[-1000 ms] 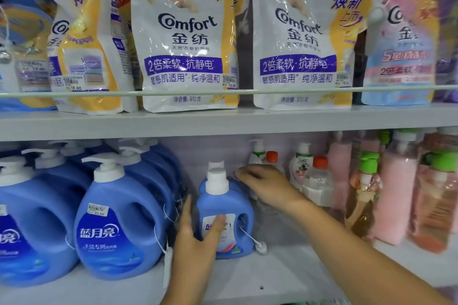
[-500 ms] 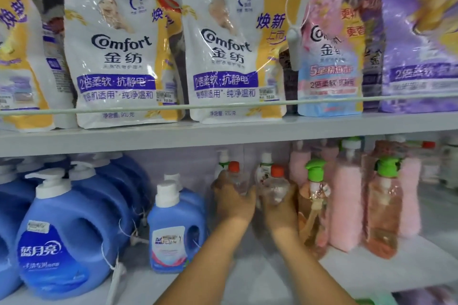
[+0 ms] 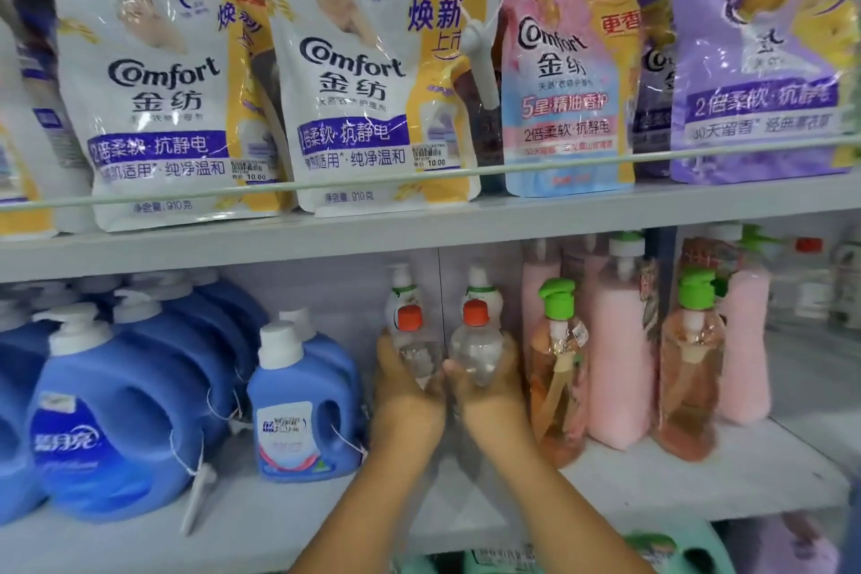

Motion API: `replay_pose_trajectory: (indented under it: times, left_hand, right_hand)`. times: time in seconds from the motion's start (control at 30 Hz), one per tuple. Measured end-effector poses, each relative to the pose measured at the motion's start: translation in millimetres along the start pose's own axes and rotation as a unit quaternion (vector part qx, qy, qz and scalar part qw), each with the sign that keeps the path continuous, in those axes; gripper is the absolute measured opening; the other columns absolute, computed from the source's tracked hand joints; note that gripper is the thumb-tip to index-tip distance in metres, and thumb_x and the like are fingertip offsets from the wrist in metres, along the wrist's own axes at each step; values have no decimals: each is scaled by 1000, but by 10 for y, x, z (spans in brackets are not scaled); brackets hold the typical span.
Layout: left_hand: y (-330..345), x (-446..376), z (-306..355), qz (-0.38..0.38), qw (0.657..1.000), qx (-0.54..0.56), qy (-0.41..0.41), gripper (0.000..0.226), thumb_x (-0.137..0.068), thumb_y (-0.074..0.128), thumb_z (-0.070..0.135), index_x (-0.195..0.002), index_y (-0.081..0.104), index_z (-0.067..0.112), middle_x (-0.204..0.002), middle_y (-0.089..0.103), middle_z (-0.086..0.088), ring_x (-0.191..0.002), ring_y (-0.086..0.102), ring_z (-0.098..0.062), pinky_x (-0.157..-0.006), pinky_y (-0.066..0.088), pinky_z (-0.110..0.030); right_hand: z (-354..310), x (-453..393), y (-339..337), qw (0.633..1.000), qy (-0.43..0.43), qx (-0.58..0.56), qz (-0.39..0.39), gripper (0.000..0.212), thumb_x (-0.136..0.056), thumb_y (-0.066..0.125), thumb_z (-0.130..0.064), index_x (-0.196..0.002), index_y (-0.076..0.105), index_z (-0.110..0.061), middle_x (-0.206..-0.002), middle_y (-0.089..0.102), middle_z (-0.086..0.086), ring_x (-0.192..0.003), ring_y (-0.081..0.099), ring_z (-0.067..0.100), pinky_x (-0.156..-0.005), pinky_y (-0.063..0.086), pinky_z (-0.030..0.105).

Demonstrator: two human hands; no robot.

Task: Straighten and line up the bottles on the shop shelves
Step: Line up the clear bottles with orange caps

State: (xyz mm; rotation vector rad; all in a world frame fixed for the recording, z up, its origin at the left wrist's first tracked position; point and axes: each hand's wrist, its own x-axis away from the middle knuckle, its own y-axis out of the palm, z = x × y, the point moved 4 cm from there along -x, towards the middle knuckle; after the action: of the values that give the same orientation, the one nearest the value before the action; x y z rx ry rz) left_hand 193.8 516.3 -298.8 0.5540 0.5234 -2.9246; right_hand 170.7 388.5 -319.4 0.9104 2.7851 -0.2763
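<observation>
Mid-shelf on the lower shelf (image 3: 652,471), the left hand (image 3: 405,396) grasps one clear orange-capped bottle (image 3: 412,340) and the right hand (image 3: 489,392) grasps its twin (image 3: 475,343). They stand side by side, apparently upright, between the small blue jug (image 3: 303,410) and the amber pump bottle (image 3: 556,382).

Two clear orange-capped bottles (image 3: 414,340) (image 3: 475,340) upright, side by side.
</observation>
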Motion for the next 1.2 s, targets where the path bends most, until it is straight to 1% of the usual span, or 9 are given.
replay_pose_trajectory:
  times: [0.07, 0.13, 0.3, 0.4, 0.57, 0.73, 0.83, 1.1, 1.2]
  left_hand:
    - [-160, 235, -6, 22, 999, -28, 25, 77, -85, 75, 33, -146, 29, 25, -126, 61, -9, -109, 63, -27, -89, 56, -44]
    - [-322, 447, 35, 18, 999, -17, 43, 79, -85, 75, 36, -149, 31, 25, -136, 58, -2, -122, 60, -21, -97, 53, -42]
    - [-703, 930, 160, -41, 998, 35, 38, 71, -85, 77, 44, -137, 31, 60, -122, 55, 41, -109, 54, 20, -84, 45, -6]
    - [-913, 1104, 124, -72, 991, 109, 21, 68, -83, 82, 33, -135, 45, 55, -122, 65, 32, -110, 63, 10, -99, 51, -27]
    - [-1284, 1417, 2, -95, 980, 171, -23, 74, -76, 87, 17, -134, 53, 49, -117, 72, 21, -104, 71, -5, -96, 56, -40]
    - [-1334, 1888, 22, -153, 971, 184, -26, 67, -76, 86, 14, -126, 60, 50, -111, 74, 20, -102, 71, -4, -88, 55, -28]
    - [-1237, 2178, 250, -176, 964, 197, -16, 66, -75, 86, 13, -123, 61, 51, -109, 75, 21, -99, 71, 1, -85, 52, -21]
    - [-660, 2672, 1075, -207, 956, 208, -2, 70, -49, 96, 37, -109, 67, 60, -104, 76, 22, -93, 71, 2, -87, 53, -27]
    - [-183, 2929, 1489, -176, 958, 227, -2, 62, -55, 99, 33, -109, 73, 48, -100, 76, 22, -92, 70, 4, -77, 52, -16]
  right_hand:
    - [-159, 220, -90, 999, -15, -12, -38, 45, -85, 75, -29, -120, 47, -34, -99, 69, -5, -80, 69, -3, -71, 58, 20]
    - [-247, 409, -180, 997, -24, 3, -68, 53, -90, 74, -22, -133, 46, -29, -113, 66, -9, -94, 64, -9, -78, 47, 6]
    - [-389, 834, -407, 989, -27, 25, -140, 80, -88, 73, -45, -151, 24, -39, -145, 42, -15, -132, 43, 10, -106, 38, 32]
    - [-461, 1066, -546, 990, -30, 32, -137, 84, -80, 76, -55, -148, 27, -49, -150, 44, -16, -137, 44, 14, -111, 41, 42]
    - [-553, 1543, -912, 994, -32, 16, -106, 68, -77, 86, -38, -128, 46, -58, -122, 63, -29, -112, 59, -6, -87, 47, 18]
    - [-402, 1975, -1487, 999, 19, -3, -38, 48, -75, 86, -39, -119, 65, -45, -111, 72, -24, -105, 68, 2, -91, 56, 33]
    - [-352, 2190, -1903, 999, 46, -16, 6, 36, -78, 86, -34, -108, 68, -42, -100, 74, -24, -91, 70, -3, -77, 55, 24]
    - [-436, 2297, -3214, 997, 10, 7, 71, 53, -59, 97, -25, -107, 75, -32, -90, 78, -17, -84, 71, -6, -77, 55, 16]
    - [-401, 2308, -3863, 997, -18, 9, 75, 53, -60, 96, -10, -105, 73, -23, -74, 73, -28, -70, 63, -21, -66, 45, -1]
